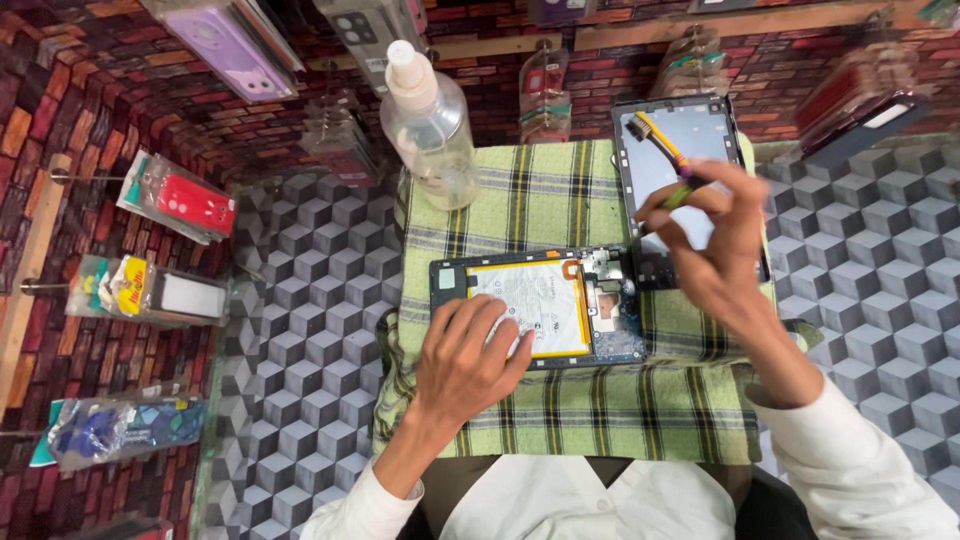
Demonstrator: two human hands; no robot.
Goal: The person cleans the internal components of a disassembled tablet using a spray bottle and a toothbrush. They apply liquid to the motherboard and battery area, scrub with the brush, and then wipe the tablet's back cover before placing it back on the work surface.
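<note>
Looking down from the head view: my left hand lies flat, fingers spread, pinning the opened tablet on the checked cloth. My right hand pinches a toothbrush over the detached back cover (brushing appears unfinished). Spray bottle crowds the far edge; nearer cloth offers room.

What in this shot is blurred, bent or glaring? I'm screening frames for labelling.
Head view: even light, soft shadows; the right hand and toothbrush are slightly motion-blurred; the opened tablet under the left hand is sharp; the edges bow; faint glare on the spray bottle.
</note>
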